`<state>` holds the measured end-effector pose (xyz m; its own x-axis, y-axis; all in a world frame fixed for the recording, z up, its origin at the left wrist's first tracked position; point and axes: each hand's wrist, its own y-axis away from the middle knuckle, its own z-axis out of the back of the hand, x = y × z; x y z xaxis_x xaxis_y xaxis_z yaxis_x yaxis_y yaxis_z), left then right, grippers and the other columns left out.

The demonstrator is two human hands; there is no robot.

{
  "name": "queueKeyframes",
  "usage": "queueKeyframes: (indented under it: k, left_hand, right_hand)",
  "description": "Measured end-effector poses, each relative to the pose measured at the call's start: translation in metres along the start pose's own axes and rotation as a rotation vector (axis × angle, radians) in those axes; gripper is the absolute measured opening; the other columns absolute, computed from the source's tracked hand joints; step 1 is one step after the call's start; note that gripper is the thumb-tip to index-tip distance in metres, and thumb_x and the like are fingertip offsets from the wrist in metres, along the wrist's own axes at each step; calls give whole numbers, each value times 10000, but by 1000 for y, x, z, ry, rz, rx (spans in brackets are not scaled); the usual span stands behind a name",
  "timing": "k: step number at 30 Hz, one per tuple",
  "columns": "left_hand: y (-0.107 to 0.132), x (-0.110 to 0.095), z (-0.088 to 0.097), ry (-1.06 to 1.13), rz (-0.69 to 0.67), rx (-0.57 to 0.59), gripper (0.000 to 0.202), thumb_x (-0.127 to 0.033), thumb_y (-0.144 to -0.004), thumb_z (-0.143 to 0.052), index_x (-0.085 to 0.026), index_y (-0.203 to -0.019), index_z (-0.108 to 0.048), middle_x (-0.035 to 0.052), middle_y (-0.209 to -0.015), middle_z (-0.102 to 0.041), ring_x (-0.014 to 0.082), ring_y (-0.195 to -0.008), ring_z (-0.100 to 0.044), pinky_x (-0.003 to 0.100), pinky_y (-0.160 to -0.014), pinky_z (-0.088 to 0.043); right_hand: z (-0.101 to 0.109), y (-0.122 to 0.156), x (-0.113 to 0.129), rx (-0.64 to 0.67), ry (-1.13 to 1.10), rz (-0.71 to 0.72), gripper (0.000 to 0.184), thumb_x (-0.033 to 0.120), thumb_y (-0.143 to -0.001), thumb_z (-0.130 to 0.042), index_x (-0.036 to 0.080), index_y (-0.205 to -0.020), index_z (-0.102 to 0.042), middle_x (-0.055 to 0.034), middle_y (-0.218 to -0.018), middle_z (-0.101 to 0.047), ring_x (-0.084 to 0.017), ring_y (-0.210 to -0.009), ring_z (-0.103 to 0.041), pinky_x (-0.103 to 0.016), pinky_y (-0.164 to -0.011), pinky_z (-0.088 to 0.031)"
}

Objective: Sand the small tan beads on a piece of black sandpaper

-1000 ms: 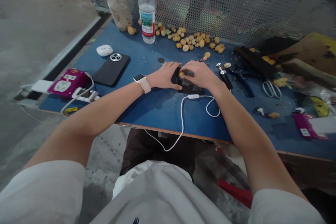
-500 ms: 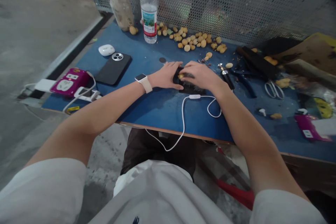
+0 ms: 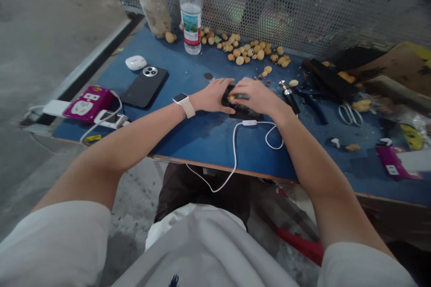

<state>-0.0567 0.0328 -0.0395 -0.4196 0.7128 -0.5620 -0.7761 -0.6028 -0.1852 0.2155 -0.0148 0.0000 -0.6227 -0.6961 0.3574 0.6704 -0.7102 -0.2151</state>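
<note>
Both hands moved very little: the right hand keeps a narrow grip on a small yellow fruit, the left hand holds a black object on the table.

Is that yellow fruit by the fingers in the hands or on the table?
In the hands: the yellow fruit shows between the left hand and right hand, above a dark object, off the blue table.
</note>
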Motion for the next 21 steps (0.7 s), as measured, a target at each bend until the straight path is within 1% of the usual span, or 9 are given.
queueKeyframes:
  k: [3,6,8,10,13,14,17,19,21]
  left_hand:
    - [0,-1,2,1,-2,3,1441,-1073,-832,-894,-213,-1928,-526,304,-1990,-578,622,-1853,-518,808,-1573,-347]
    - [0,-1,2,-7,23,22,1471,-1051,-825,-908,-160,-1927,-511,339,-1989,-559,623,-1854,-519,783,-1581,-341]
    - [0,-1,1,-10,30,20,1483,-1038,-821,-919,-145,-1930,-503,348,-1999,-542,627,-1865,-504,786,-1585,-328]
    - [0,1,0,-7,16,9,1471,-1042,-824,-919,-160,-1929,-511,339,-2001,-546,629,-1867,-501,800,-1580,-325]
    - [0,4,0,11,-17,-9,1444,-1058,-834,-917,-191,-1923,-533,319,-1976,-585,621,-1837,-540,807,-1569,-344]
    - [0,5,-1,15,-23,-12,1439,-1064,-836,-916,-196,-1920,-540,316,-1964,-599,617,-1826,-553,805,-1566,-352]
    - [-1,7,-1,16,-24,-16,1431,-1067,-833,-928,-205,-1910,-547,308,-1957,-610,611,-1827,-550,798,-1568,-357]
    - [-1,7,-2,6,-14,-15,1428,-1045,-828,-944,-201,-1908,-541,313,-1974,-590,615,-1844,-530,800,-1574,-345]
    - [-1,7,-3,-6,-5,-12,1422,-1016,-833,-952,-187,-1909,-533,325,-1985,-571,618,-1854,-518,797,-1579,-334]
  right_hand:
    - [-2,-4,2,-55,13,-20,302,379,-1247,-734,310,-1390,-991,-175,-1455,-909,-478,-1441,-736,-746,-1259,-623]
    - [1,-4,3,2,-5,-6,282,388,-1240,-763,310,-1371,-1000,-172,-1441,-914,-476,-1417,-758,-731,-1249,-625]
    - [2,-3,2,44,-25,11,271,401,-1237,-781,318,-1367,-1003,-164,-1425,-919,-469,-1396,-775,-717,-1243,-631]
    - [1,-3,1,33,-26,10,281,397,-1238,-777,311,-1399,-992,-172,-1452,-911,-473,-1415,-770,-722,-1255,-630]
    - [-3,-6,0,-31,-3,-9,305,365,-1241,-755,281,-1440,-970,-200,-1509,-886,-488,-1474,-740,-748,-1297,-608]
    - [-4,-7,0,-35,1,-10,303,354,-1239,-752,274,-1434,-969,-204,-1511,-883,-488,-1477,-739,-751,-1305,-603]
    - [-1,-6,0,22,-12,3,274,350,-1224,-771,273,-1388,-978,-189,-1466,-896,-473,-1424,-765,-731,-1294,-612]
    - [1,-4,0,56,-23,6,270,375,-1219,-788,289,-1388,-980,-175,-1437,-907,-464,-1394,-777,-718,-1278,-624]
    - [1,-2,-1,36,-15,-9,292,396,-1226,-780,297,-1420,-975,-176,-1441,-909,-471,-1412,-767,-723,-1279,-623]
